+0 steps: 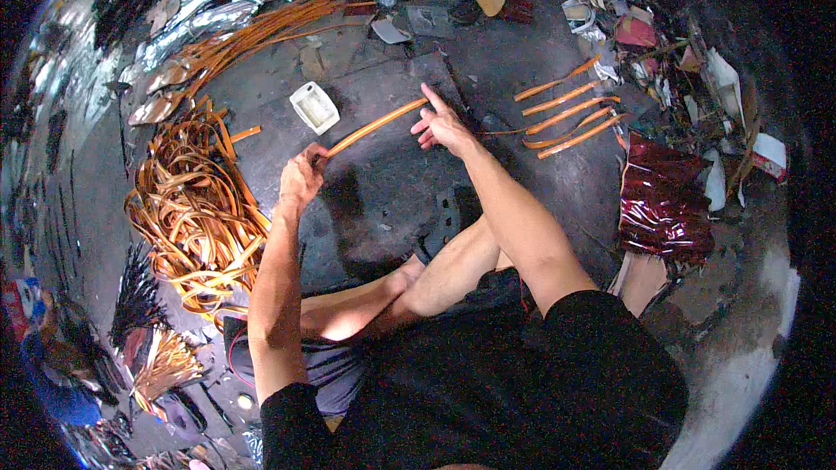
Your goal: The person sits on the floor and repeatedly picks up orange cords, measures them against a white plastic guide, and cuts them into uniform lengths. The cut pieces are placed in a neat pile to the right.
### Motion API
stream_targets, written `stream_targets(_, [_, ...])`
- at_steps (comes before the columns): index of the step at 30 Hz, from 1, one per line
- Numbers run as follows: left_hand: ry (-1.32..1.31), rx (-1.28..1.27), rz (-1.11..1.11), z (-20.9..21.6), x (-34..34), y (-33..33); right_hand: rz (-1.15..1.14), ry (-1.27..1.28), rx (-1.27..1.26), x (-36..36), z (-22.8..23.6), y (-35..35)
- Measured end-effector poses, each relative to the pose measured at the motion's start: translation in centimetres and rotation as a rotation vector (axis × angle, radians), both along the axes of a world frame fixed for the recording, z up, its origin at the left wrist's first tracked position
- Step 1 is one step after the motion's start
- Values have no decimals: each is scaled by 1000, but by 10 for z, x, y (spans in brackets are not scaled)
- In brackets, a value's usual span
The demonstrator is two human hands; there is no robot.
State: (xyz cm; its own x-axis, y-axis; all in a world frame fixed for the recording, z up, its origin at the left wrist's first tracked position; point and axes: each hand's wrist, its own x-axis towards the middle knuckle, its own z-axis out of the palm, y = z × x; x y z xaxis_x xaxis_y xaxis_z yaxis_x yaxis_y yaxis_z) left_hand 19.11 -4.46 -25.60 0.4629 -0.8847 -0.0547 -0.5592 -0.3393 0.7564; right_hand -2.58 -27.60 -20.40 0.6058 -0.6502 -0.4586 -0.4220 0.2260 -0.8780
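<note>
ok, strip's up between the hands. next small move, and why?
I'd probably close the right hand on the orange strip: the left hand grips one end, while the right is spread open at the other, index finger extended. Whether it touches the strip isn't clear.

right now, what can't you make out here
Head view:
Left end of the orange strip: hidden by the left hand.
Whether the right hand grips it: contact too small to tell.
Most ends in the tangled pile: buried under other strips.
Anything in the white dish: too small.
Blue thing, lower left: blurred near the rim.
</note>
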Motion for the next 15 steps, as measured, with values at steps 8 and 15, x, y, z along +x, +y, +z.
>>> stream_targets(8, [138, -109, 12, -42, 14, -4, 128, 170, 39, -11, -5, -3])
stream_targets(15, [662, -114, -41, -61, 52, 34, 371, 425, -204, 26, -8, 62])
